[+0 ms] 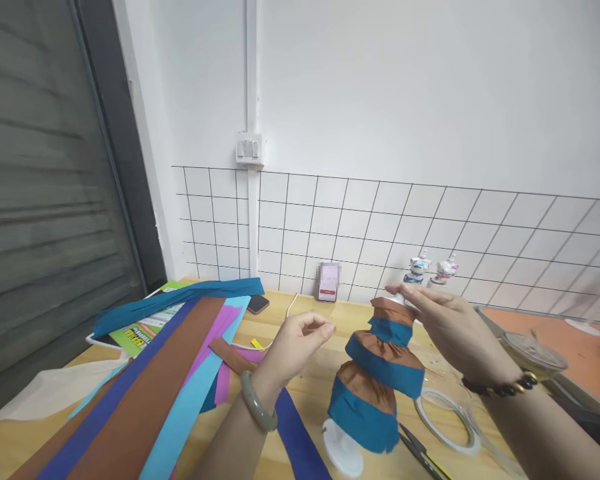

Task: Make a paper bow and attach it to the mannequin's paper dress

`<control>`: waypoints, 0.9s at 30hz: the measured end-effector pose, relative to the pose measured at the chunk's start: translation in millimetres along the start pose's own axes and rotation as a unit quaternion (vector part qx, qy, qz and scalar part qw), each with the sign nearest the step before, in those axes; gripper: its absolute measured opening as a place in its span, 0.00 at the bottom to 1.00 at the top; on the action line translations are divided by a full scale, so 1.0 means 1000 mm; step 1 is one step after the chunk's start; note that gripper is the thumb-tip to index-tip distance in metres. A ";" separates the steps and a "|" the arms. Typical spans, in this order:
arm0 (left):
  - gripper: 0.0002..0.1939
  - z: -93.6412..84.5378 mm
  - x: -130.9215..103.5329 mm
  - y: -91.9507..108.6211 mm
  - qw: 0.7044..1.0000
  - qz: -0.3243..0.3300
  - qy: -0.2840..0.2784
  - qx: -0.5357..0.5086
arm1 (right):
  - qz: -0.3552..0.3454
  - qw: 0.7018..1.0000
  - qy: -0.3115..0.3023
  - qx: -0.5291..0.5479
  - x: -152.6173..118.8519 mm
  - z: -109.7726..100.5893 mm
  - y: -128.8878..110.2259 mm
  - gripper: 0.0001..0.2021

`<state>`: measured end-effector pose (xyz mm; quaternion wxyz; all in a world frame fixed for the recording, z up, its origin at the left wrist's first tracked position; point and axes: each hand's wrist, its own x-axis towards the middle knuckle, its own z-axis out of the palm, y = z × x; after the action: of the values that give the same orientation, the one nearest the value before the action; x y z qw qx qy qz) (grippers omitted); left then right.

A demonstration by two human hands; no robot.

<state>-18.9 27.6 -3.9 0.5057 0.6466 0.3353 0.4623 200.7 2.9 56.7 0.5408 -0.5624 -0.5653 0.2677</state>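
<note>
A small tiered skirt (367, 397) of brown and blue fabric strips, gathered in ruffled layers, leans over on a white stand whose round base (343, 450) shows beneath it. My right hand (430, 313) is closed at its top, thumb and fingers gripping the brown upper edge around a white tip. To the left, my left hand (300, 347) is apart from the skirt, with thumb and fingertips pinched together; anything between them is too small to make out. A dark blue strip (300, 437) and a narrow brown strip (233, 357) lie near the left wrist.
Long brown, blue, purple and light blue strips (150, 393) spread across the left of the wooden table. Scissors (420, 453) and a tape roll (467, 440) lie at right. A phone (329, 281) stands against the wall grid. Two small figurines (446, 268) stand behind my right hand.
</note>
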 end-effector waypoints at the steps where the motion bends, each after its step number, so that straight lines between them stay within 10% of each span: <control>1: 0.15 0.001 0.000 0.001 1.000 -0.003 -0.001 -0.001 | 0.011 0.999 -0.010 0.031 0.002 -0.002 0.005 0.18; 11: 0.10 0.017 -0.013 0.015 0.996 0.074 -0.039 0.020 | 0.009 0.984 -0.093 0.151 -0.007 0.003 0.026 0.14; 27: 0.08 0.024 -0.018 0.013 0.981 0.082 -0.092 0.150 | 0.027 0.996 -0.074 0.029 -0.024 0.018 0.014 0.16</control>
<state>-3.5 -0.2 2.4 0.3923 0.7798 0.2989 0.3856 184.0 -10.6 31.1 0.5061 -0.5400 -0.5805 0.3395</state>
